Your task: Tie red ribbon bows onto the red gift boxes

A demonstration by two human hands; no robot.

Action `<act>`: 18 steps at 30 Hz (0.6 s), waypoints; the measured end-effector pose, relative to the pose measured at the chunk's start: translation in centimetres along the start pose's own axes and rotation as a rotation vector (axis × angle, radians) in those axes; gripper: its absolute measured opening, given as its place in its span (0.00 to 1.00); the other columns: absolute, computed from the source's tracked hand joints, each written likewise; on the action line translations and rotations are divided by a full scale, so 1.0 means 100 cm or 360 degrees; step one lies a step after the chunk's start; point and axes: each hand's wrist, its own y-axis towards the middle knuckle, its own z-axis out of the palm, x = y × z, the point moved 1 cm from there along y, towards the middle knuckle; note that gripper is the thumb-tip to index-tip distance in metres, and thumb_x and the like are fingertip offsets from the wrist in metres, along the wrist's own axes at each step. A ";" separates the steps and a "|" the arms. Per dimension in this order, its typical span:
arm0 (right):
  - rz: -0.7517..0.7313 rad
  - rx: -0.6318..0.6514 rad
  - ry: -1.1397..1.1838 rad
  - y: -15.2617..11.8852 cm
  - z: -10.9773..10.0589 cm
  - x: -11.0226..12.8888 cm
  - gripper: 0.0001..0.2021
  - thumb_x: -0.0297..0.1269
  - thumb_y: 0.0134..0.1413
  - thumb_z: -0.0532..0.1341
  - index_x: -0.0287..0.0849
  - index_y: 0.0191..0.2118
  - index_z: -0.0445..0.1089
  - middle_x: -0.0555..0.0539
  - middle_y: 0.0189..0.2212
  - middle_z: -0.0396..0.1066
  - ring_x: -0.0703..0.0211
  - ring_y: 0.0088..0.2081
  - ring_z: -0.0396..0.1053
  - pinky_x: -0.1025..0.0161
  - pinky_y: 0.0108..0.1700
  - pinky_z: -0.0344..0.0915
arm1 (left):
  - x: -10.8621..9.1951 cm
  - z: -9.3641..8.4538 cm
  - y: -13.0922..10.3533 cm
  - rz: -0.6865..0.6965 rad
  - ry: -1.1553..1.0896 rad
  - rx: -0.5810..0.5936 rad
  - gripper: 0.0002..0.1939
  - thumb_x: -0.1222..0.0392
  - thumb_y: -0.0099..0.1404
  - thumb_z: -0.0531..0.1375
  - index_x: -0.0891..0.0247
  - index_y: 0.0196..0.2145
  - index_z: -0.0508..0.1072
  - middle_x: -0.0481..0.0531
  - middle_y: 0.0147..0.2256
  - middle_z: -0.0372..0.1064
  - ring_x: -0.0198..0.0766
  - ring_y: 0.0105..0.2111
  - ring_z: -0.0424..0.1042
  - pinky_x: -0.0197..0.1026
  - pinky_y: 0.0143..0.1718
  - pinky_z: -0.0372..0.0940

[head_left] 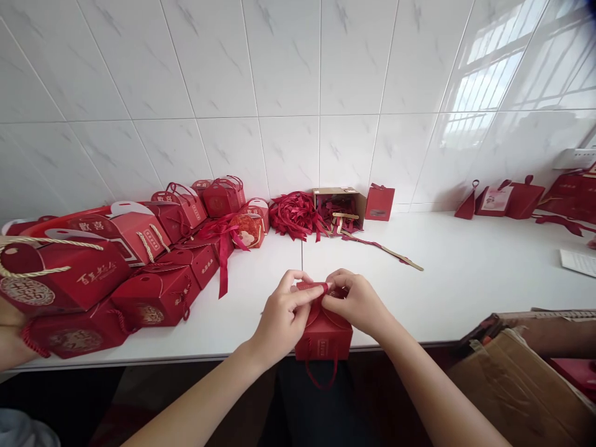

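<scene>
A small red gift box (pixel 325 332) stands at the front edge of the white table, with a thin red cord handle (pixel 322 380) hanging down its near side. My left hand (pixel 285 313) is closed at the box's top from the left, its index finger reaching across the lid. A red ribbon (pixel 325 288) shows at that fingertip. From the right, my right hand (pixel 356 304) pinches at the same spot, thumb and fingers pressed together on the ribbon. Fingers hide most of the ribbon and the top of the box.
Several finished-looking red gift boxes (pixel 161 292) are stacked on the left, beside another person's arm (pixel 9 335). A pile of red ribbons (pixel 294 214) and an open carton (pixel 358 202) of ribbon strips lie by the wall. A cardboard box (pixel 516 379) stands at the lower right.
</scene>
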 end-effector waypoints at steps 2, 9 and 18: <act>-0.0021 0.0075 -0.0126 0.001 -0.004 0.001 0.05 0.31 0.39 0.57 0.41 0.19 0.60 0.51 0.26 0.62 0.65 0.25 0.59 0.65 0.28 0.59 | 0.001 -0.005 0.005 0.0145 -0.0012 0.0129 0.17 0.64 0.65 0.49 0.53 0.42 0.76 0.54 0.43 0.60 0.36 0.35 0.67 0.40 0.38 0.64; -0.0153 0.0277 -0.0475 0.006 -0.010 0.007 0.08 0.31 0.40 0.56 0.42 0.17 0.54 0.50 0.26 0.60 0.63 0.27 0.59 0.64 0.29 0.58 | -0.001 -0.017 0.027 0.0092 0.0060 0.0350 0.11 0.61 0.62 0.54 0.57 0.33 0.77 0.52 0.33 0.64 0.34 0.28 0.65 0.35 0.28 0.62; 0.0074 0.0147 -0.0494 -0.011 -0.034 -0.008 0.05 0.34 0.42 0.56 0.43 0.21 0.61 0.49 0.31 0.64 0.60 0.32 0.62 0.61 0.36 0.61 | 0.011 -0.043 0.011 -0.0089 0.0491 0.0264 0.09 0.58 0.64 0.51 0.59 0.35 0.71 0.51 0.37 0.64 0.36 0.34 0.66 0.40 0.39 0.64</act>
